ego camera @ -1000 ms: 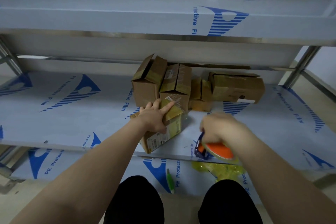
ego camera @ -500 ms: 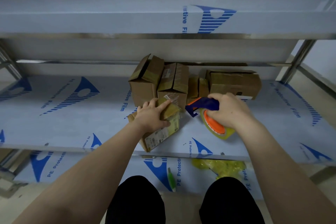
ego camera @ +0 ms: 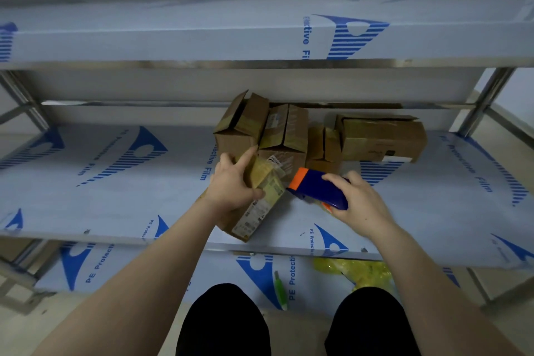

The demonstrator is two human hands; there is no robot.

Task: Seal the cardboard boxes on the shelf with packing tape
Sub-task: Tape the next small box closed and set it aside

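A small cardboard box (ego camera: 261, 205) with yellowed tape and a white label lies tilted near the front edge of the middle shelf (ego camera: 115, 182). My left hand (ego camera: 231, 185) lies over its top, thumb curled on the side, index finger pointing toward the back. My right hand (ego camera: 361, 202) grips a blue and orange tape dispenser (ego camera: 318, 188), whose orange end is right beside the box's right edge. Behind stand several more cardboard boxes: one with open flaps (ego camera: 239, 130), one taped (ego camera: 286, 136), a small one (ego camera: 325, 144) and a long one (ego camera: 381, 139).
The steel rack has an upper shelf (ego camera: 202, 40) overhead and a lower shelf (ego camera: 144, 272), all under blue-printed protective film. On the lower shelf lie a green tool (ego camera: 280, 289) and a crumpled yellow bag (ego camera: 355, 272). My knees (ego camera: 225, 324) are at the bottom.
My right hand has brought the tape dispenser up from below the shelf edge and leftward to the box's right side. My left hand has stayed on the box.
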